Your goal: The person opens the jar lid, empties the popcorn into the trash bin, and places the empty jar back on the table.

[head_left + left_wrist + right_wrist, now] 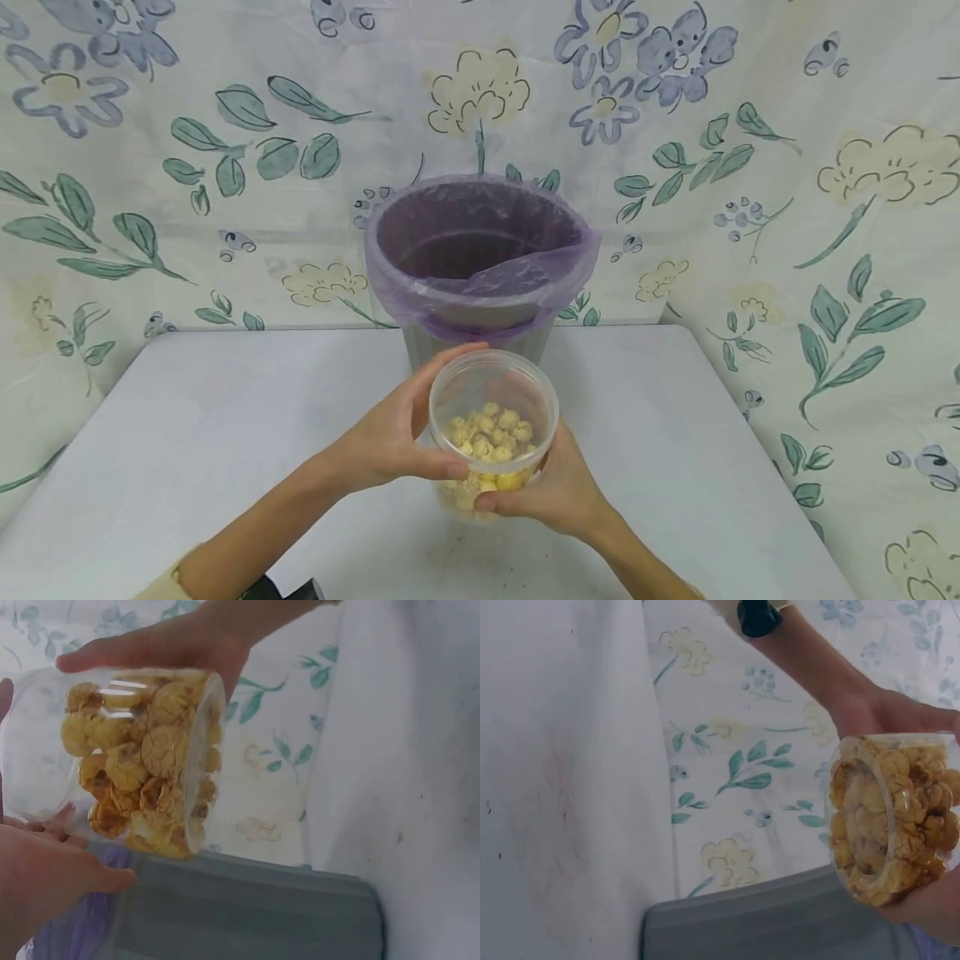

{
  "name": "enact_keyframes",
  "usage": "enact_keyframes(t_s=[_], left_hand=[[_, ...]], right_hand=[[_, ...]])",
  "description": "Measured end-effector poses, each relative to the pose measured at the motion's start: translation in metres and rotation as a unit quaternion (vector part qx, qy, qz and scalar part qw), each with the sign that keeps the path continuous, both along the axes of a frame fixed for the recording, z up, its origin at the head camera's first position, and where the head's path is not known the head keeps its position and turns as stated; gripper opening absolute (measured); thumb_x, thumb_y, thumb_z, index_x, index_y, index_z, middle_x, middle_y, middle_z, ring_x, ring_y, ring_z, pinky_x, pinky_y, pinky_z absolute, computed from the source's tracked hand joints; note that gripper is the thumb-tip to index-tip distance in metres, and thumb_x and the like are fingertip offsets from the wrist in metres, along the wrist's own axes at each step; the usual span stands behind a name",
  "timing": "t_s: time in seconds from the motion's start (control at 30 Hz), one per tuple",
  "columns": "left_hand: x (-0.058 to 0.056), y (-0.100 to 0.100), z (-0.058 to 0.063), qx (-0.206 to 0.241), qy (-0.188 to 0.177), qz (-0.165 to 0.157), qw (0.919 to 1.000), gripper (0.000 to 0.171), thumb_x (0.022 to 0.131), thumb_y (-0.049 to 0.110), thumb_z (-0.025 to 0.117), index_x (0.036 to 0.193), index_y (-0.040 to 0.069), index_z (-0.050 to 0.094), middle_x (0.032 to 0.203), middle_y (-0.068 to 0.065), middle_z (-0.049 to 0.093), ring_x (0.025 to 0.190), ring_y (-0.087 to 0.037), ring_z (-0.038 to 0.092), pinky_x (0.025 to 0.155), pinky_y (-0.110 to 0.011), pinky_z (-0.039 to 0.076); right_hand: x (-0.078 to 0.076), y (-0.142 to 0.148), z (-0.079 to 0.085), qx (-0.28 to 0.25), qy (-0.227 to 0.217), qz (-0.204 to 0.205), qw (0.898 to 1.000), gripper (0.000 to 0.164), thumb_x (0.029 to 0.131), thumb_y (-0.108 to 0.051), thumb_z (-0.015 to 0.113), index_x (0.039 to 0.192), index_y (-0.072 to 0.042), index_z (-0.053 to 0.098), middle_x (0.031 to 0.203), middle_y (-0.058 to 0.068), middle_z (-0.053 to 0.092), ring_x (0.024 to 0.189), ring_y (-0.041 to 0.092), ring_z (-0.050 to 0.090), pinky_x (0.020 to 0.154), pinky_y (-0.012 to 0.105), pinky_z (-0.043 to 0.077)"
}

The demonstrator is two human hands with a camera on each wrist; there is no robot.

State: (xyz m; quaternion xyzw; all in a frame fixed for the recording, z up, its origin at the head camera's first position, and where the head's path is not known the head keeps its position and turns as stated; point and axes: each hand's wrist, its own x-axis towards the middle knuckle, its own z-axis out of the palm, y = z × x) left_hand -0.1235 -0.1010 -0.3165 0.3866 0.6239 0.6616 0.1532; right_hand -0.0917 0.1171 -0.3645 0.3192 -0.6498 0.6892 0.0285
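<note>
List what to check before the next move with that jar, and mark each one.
1. Left hand gripping the jar: ok.
2. Right hand gripping it too: ok.
3. Popcorn inside the jar: ok.
4. Bag folded over the bin's rim: ok.
5. Bin's mouth fully clear: not ok, loose bag hangs across part.
6. Jar full to the brim: not ok, popcorn sits below it.

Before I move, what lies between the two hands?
In the head view, a clear plastic jar part-filled with popcorn lies between the left hand and the right hand, both gripping it.
</note>
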Motion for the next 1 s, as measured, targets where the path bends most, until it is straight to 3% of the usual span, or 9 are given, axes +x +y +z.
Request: enact_keyframes(t_s=[0.17,0.27,0.4,0.63,0.83,1.0], left_hand=[[0.01,0.007,-0.003,0.005,0.006,0.066,0.9978,0.105,0.076,0.028,0.089,0.156,0.01,0.024,0.151,-0.009,0.04,0.137,-0.033,0.035,0.113,-0.059,0.021],[0.012,0.009,-0.005,-0.002,0.016,0.087,0.9961,0.109,0.076,0.033,0.089,0.158,0.01,0.02,0.151,-0.009,0.039,0.139,-0.031,0.032,0.113,-0.061,0.016],[0.009,0.005,-0.005,-0.019,0.029,0.081,0.9961,0.113,0.077,0.034,0.088,0.16,0.012,0.014,0.157,-0.008,0.032,0.143,-0.029,0.027,0.113,-0.063,0.013],[0.0,-0.002,0.003,-0.049,0.044,0.037,0.9971,0.111,0.077,0.029,0.088,0.159,0.011,0.015,0.161,-0.004,0.027,0.146,-0.027,0.025,0.113,-0.064,0.013],[-0.001,-0.002,0.006,-0.07,0.054,0.052,0.9947,0.104,0.077,0.032,0.088,0.158,0.012,0.024,0.155,-0.001,0.037,0.142,-0.027,0.032,0.111,-0.064,0.019],[0.0,-0.002,0.005,-0.065,0.065,0.07,0.9933,0.103,0.078,0.036,0.087,0.157,0.01,0.027,0.154,-0.002,0.039,0.143,-0.026,0.031,0.112,-0.064,0.017]], right_hand=[[-0.002,0.0,-0.002,0.004,0.002,-0.017,1.0,0.103,0.073,-0.039,0.091,0.152,-0.009,0.032,0.143,0.014,0.046,0.126,0.037,0.046,0.106,0.039,0.042],[-0.003,0.0,-0.003,0.008,0.0,-0.025,1.0,0.103,0.072,-0.04,0.091,0.152,-0.01,0.032,0.144,0.014,0.046,0.127,0.036,0.045,0.106,0.039,0.041],[-0.003,0.001,-0.003,0.011,-0.003,-0.025,1.0,0.104,0.071,-0.039,0.092,0.152,-0.011,0.032,0.144,0.013,0.046,0.127,0.035,0.045,0.106,0.039,0.041],[-0.003,0.002,-0.003,0.011,-0.003,-0.02,1.0,0.105,0.071,-0.036,0.092,0.152,-0.012,0.032,0.146,0.013,0.045,0.129,0.035,0.044,0.107,0.04,0.04],[-0.003,0.002,-0.005,0.02,0.001,-0.028,0.999,0.104,0.071,-0.04,0.091,0.152,-0.013,0.033,0.146,0.011,0.045,0.131,0.032,0.043,0.108,0.04,0.039],[-0.003,0.002,-0.003,0.027,0.0,-0.037,0.999,0.105,0.07,-0.042,0.092,0.153,-0.015,0.033,0.146,0.01,0.045,0.13,0.032,0.044,0.108,0.04,0.039]])
